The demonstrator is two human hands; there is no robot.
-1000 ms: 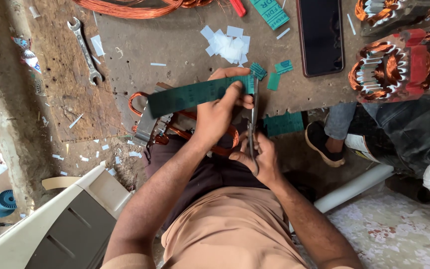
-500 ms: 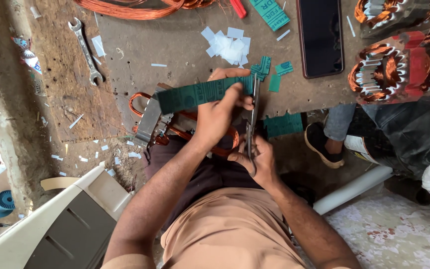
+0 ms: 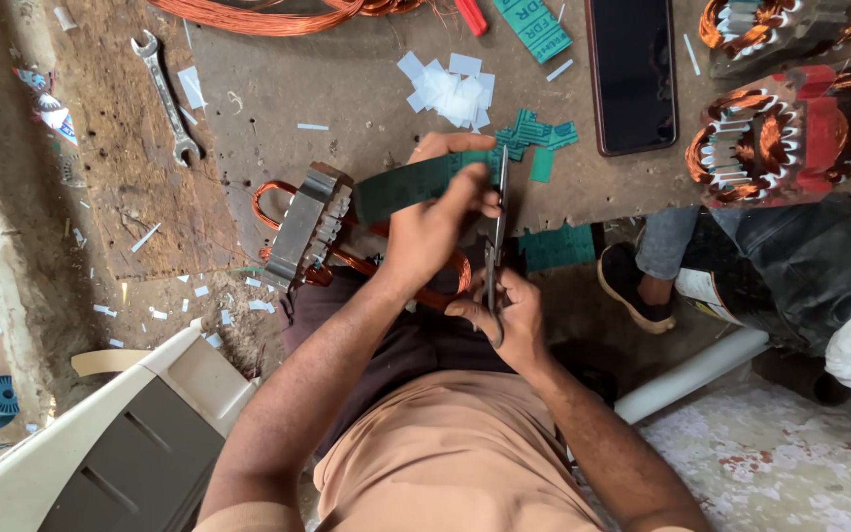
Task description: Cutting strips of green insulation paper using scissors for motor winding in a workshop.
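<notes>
My left hand (image 3: pixel 435 222) pinches a long dark green paper strip (image 3: pixel 401 187) and holds it level above the workbench edge. In my right hand (image 3: pixel 506 310) is a pair of scissors (image 3: pixel 497 232), blades pointing away from me and set across the strip's right end. Just beyond the blades lies a small pile of cut green pieces (image 3: pixel 536 138). Further back sits a heap of white cut slips (image 3: pixel 450 91). Under the strip rests a metal stator core (image 3: pixel 307 225) wound with copper wire.
A black phone (image 3: pixel 632 71) lies at the back of the bench, a spanner (image 3: pixel 167 94) at the left, copper wire coils (image 3: pixel 258 15) along the far edge. Two wound motor stators (image 3: pixel 790 133) stand at the right. Another person's shoe (image 3: pixel 632 286) shows below the bench.
The green strip has shortened as it slid right through the scissors. More green pieces lie in the pile beyond the blades. Both hands stay in the same place.
</notes>
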